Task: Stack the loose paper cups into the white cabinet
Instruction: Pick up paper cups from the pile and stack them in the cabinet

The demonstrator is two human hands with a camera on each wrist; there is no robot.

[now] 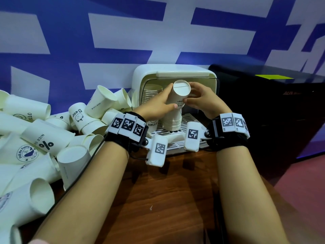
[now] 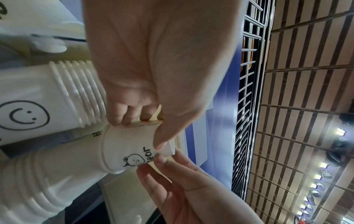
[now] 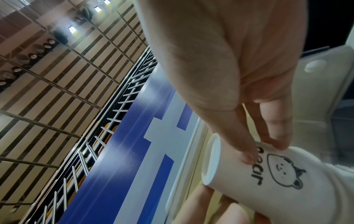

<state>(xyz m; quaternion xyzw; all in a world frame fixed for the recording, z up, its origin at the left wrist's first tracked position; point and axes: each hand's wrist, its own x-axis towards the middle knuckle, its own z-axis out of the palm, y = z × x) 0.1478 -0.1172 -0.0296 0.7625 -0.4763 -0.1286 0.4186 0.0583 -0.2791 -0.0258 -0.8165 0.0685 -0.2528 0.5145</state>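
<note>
Both hands are up at the mouth of the white cabinet (image 1: 175, 71), and much of the cabinet's inside is blocked by them; the raised lid's edge shows along the top, the slatted tray at the bottom. Behind the left hand (image 1: 156, 104) a second stack (image 1: 153, 93) stands deep on the cabinet's left side, only its ribbed rims showing. The front stack (image 1: 172, 123) stands upside down on the tray, its middle covered by thumbs and fingers. The bear cup (image 1: 181, 89) sits inverted on top of that stack, its base facing the head camera and tilted slightly. The left hand curls round the cup's left side, thumb across the front. The right hand (image 1: 204, 99) pinches the right side with thumb and fingertips, right by the printed word. In the left wrist view the bear drawing reads clearly and the rim of the cup meets the cup below. How far it is seated, I cannot tell. In the right wrist view the lower part of the stack blurs out. Another cup marked HELLO peeks from under the left wrist, mostly hidden. The loose cups (image 1: 44, 138) lie heaped on the worktop (image 1: 175, 199) to the left, well apart from both hands, several cut off by the frame edge. A black box (image 1: 263, 111) sits just right of the cabinet, its label too dim to read
</note>
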